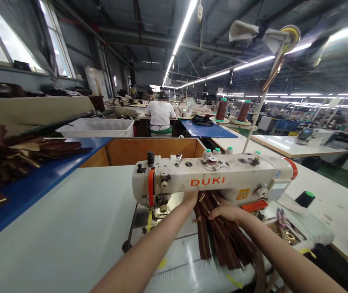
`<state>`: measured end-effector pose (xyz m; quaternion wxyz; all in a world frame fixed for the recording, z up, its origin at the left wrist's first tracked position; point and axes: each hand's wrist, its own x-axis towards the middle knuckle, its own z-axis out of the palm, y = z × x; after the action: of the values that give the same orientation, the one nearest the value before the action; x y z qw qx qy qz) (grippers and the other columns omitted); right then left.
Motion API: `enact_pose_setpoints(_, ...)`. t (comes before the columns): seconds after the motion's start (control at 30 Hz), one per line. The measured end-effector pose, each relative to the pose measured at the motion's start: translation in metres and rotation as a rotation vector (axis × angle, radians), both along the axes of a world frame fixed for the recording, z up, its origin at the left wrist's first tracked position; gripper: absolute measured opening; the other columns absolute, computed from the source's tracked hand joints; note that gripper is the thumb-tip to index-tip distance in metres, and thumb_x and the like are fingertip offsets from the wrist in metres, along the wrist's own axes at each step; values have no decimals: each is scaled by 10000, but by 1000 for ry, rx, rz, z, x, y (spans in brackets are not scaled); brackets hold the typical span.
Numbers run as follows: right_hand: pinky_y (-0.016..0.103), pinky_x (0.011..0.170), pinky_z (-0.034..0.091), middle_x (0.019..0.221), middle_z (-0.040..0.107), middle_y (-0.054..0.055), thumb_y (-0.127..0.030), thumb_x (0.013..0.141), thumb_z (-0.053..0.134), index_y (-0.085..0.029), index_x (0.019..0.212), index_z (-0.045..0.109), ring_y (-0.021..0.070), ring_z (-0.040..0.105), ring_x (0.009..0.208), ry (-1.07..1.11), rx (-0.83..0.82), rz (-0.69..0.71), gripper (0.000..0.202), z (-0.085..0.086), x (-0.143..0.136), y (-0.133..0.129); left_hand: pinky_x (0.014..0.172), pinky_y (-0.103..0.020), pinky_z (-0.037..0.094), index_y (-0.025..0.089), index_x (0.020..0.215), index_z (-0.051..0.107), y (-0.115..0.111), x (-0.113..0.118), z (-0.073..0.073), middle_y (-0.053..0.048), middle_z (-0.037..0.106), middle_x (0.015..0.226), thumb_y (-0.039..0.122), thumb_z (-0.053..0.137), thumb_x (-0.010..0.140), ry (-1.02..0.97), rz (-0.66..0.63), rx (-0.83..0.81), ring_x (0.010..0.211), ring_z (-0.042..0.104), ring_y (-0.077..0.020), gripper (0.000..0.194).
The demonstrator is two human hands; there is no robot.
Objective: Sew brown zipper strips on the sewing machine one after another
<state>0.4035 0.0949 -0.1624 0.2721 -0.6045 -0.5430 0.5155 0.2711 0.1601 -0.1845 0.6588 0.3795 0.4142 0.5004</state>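
Note:
A bundle of dark brown zipper strips hangs down over the bed of a white sewing machine marked DUKI. My left hand reaches under the machine arm at the bundle's left edge; its fingers are hidden behind the arm. On the right side of the bundle, my right hand grips the strips, thumb across them and the other fingers largely covered. Gold zipper pulls show between the two hands. The needle area sits left of my left hand.
Brown pieces are piled on a blue table at left. Behind the machine are a white bin and a seated person. A thread stand rises at right, near a tray of small parts.

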Motion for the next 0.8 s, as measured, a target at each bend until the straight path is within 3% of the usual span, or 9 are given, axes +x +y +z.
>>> enact_pose_setpoints(0.1, 394, 961, 449, 1182, 599, 107, -130, 545, 664, -129, 1237, 481, 289, 556, 1081, -109, 104, -76, 716, -5, 1, 13, 1066, -492, 346, 175, 1070, 612, 0, 3, -10, -95, 608, 1226, 332, 587, 862, 118, 38, 96, 1188, 521, -247, 261)
enact_pose_setpoints(0.2, 421, 1051, 356, 1257, 533, 159, -187, 616, 691, -98, 1292, 401, 305, 473, 1194, -203, 172, -114, 741, -10, 1, 14, 1155, -407, 201, 184, 1049, 628, -12, 1, -17, -99, 605, 1251, 235, 553, 844, 228, 83, 192, 1323, 396, -245, 224)
enact_pose_setpoints(0.27, 422, 1076, 328, 1280, 507, 158, -232, 682, 669, -110, 1335, 344, 288, 447, 1225, -260, 311, -82, 739, -15, 1, 8, 1171, -357, 152, 188, 1082, 614, -24, -3, -22, -91, 569, 1302, 204, 505, 844, 296, 109, 258, 1370, 327, -220, 262)
enact_pose_setpoints(0.4, 431, 1103, 300, 1345, 424, 172, -231, 763, 588, -109, 1398, 274, 269, 372, 1279, -442, 657, -39, 719, -23, -2, -11, 1167, -377, 192, 187, 1189, 546, -47, -11, -36, -99, 502, 1373, 211, 473, 842, 421, 131, 340, 1354, 355, -217, 356)
enact_pose_setpoints(0.5, 472, 1131, 228, 1442, 296, 179, -230, 816, 562, -104, 1425, 286, 294, 225, 1352, -649, 796, -10, 681, -23, -9, -23, 1161, -407, 215, 158, 1240, 507, -61, -15, -47, -133, 485, 1383, 207, 465, 830, 523, 137, 380, 1332, 388, -232, 415)
enact_pose_setpoints(0.6, 531, 1132, 157, 1500, 235, 129, -262, 885, 523, -161, 1408, 388, 319, 128, 1381, -844, 839, 138, 549, -20, -19, -28, 1160, -426, 230, 151, 1263, 492, -68, -19, -55, -140, 478, 1392, 158, 447, 799, 634, 140, 426, 1326, 398, -233, 466)
enact_pose_setpoints(0.7, 529, 1122, 175, 1493, 269, 121, -221, 902, 478, -155, 1374, 455, 314, 153, 1381, -932, 784, 289, 477, -21, -25, -25, 1158, -444, 243, 179, 1241, 523, -72, -25, -58, -116, 498, 1381, 101, 442, 746, 755, 130, 472, 1314, 418, -231, 508)
enact_pose_setpoints(0.8, 505, 1109, 228, 1481, 297, 123, -196, 881, 478, -147, 1372, 460, 308, 208, 1367, -939, 714, 273, 494, -24, -23, -20, 1147, -476, 269, 184, 1153, 602, -78, -34, -56, -113, 543, 1338, 103, 472, 723, 875, 78, 535, 1285, 454, -256, 456)
